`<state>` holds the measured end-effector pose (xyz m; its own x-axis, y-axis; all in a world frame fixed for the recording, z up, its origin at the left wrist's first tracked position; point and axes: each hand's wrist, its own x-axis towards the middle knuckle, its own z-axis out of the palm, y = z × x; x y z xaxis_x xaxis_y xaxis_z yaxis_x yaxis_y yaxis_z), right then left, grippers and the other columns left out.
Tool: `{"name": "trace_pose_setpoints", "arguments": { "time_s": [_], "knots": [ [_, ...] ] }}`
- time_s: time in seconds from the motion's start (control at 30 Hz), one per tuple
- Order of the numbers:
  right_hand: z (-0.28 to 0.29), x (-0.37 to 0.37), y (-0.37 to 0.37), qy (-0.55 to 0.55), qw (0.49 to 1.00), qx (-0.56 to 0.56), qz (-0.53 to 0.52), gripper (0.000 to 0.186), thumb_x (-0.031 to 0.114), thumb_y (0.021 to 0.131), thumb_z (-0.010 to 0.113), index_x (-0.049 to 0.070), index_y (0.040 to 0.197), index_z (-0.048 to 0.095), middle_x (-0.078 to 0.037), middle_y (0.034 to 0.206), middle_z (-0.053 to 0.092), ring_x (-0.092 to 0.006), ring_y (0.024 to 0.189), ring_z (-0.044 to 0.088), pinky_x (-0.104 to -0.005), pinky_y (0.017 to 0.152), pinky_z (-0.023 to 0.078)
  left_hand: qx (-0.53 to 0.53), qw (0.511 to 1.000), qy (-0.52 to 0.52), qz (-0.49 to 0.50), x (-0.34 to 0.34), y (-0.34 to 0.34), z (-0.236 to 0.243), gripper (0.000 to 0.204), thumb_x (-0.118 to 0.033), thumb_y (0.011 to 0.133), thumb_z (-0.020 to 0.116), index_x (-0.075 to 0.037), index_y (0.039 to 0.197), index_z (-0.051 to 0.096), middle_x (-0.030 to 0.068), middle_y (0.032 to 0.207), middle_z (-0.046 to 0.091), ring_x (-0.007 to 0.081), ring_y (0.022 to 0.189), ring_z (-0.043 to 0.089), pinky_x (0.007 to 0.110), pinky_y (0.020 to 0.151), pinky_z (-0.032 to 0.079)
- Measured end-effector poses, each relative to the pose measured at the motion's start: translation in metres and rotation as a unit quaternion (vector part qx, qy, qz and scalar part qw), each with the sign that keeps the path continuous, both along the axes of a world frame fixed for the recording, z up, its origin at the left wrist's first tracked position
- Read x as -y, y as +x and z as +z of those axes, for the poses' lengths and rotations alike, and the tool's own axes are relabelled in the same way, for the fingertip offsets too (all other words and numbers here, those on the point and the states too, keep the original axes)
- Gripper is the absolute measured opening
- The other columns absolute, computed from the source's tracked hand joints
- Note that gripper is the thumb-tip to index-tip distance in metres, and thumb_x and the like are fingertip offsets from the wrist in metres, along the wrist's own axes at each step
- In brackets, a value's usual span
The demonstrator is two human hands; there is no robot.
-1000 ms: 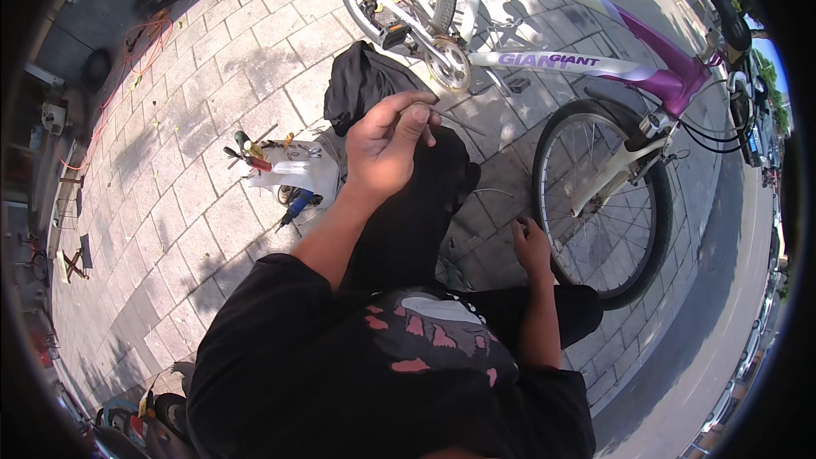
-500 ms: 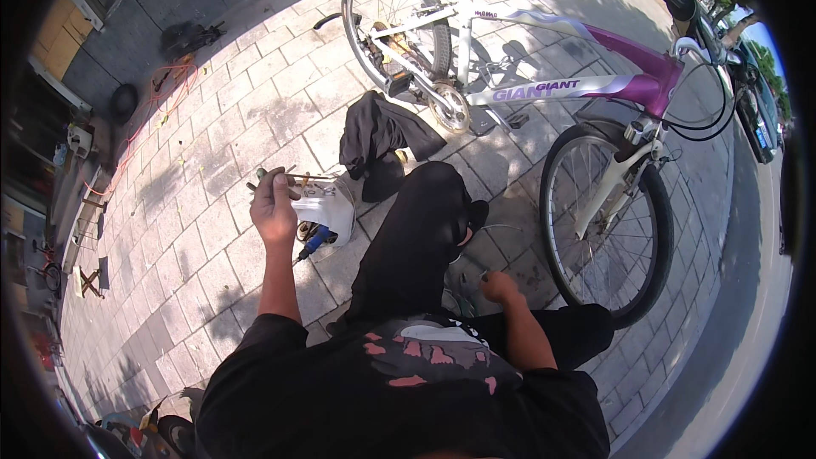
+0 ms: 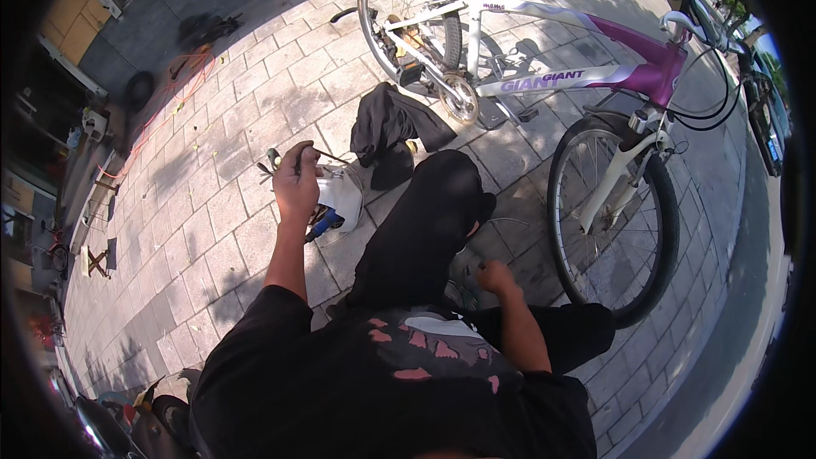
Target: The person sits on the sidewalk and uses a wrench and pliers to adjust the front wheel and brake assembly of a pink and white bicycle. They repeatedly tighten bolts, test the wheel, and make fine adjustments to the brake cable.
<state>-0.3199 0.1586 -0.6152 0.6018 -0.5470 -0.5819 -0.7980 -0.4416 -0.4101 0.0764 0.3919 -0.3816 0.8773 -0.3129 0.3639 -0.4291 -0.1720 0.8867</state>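
Note:
My left hand [image 3: 296, 191] is raised over a white bucket [image 3: 344, 204], its fingers closed around what looks like a screwdriver [image 3: 331, 154]. The thin dark shaft points right, and a greenish handle end and other slim pieces stick out on the hand's left. A blue-handled tool [image 3: 323, 223] leans at the bucket's near edge. Beside my bent knee my right hand [image 3: 496, 277] is curled low over the paving. Whatever its fingers hold, if anything, is too small and dark to make out.
A white and purple bicycle [image 3: 629, 78] stands ahead and to the right, its front wheel [image 3: 612, 221] close to my right leg. Dark cloth [image 3: 395, 132] lies past the bucket. An orange cord [image 3: 183, 89] runs over the paving at left; a car [image 3: 765, 119] is at far right.
My left hand has turned, and the shaft in it now slopes down to the right. The whole view has shifted slightly. My right hand stays nearly in place.

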Motion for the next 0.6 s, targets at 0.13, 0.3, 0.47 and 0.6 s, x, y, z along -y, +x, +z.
{"name": "trace_pose_setpoints", "arguments": {
  "time_s": [0.13, 0.3, 0.47, 0.6],
  "knots": [
    [0.012, -0.005, -0.006, -0.009, 1.0, 0.0, 0.003, 0.045, 0.036, 0.094, 0.065, 0.003, 0.121, 0.079, -0.028, 0.119, 0.076, -0.0457, 0.117, 0.071, -0.0513, 0.103, 0.055, -0.046, 0.998, -0.027, 0.038, -0.025, 0.019, 0.003, 0.032, -0.023, 0.112, 0.064, 0.003, 0.128, 0.072, 0.0079, 0.099, 0.077, 0.0087, 0.073, 0.066, 0.026, 0.066, 0.054],
    [-0.005, -0.002, -0.033, 0.006, 0.999, 0.042, -0.007, 0.044, 0.036, 0.096, 0.067, 0.0, 0.118, 0.078, -0.03, 0.119, 0.074, -0.0462, 0.117, 0.07, -0.0529, 0.1, 0.056, 0.011, 0.998, -0.005, 0.066, -0.035, 0.046, 0.033, 0.03, -0.021, 0.111, 0.064, 0.005, 0.123, 0.073, 0.009, 0.097, 0.078, 0.0112, 0.073, 0.069, 0.028, 0.068, 0.056],
    [-0.017, -0.003, -0.041, -0.005, 0.998, 0.064, 0.01, 0.043, 0.033, 0.097, 0.067, -0.004, 0.117, 0.077, -0.031, 0.115, 0.075, -0.0468, 0.112, 0.073, -0.0516, 0.097, 0.057, 0.046, 0.989, 0.084, 0.11, -0.068, 0.081, 0.025, 0.027, -0.021, 0.11, 0.064, 0.002, 0.12, 0.074, 0.0089, 0.095, 0.081, 0.0121, 0.072, 0.072, 0.029, 0.068, 0.057],
    [-0.026, 0.0, -0.054, 0.004, 1.0, 0.016, 0.024, 0.044, 0.035, 0.097, 0.068, -0.003, 0.116, 0.077, -0.031, 0.116, 0.074, -0.0487, 0.112, 0.071, -0.0533, 0.097, 0.057, 0.07, 0.977, 0.167, 0.117, -0.083, 0.108, 0.004, 0.024, -0.019, 0.109, 0.065, 0.001, 0.119, 0.074, 0.0085, 0.094, 0.081, 0.0122, 0.07, 0.072, 0.03, 0.068, 0.057]
  ]
}}
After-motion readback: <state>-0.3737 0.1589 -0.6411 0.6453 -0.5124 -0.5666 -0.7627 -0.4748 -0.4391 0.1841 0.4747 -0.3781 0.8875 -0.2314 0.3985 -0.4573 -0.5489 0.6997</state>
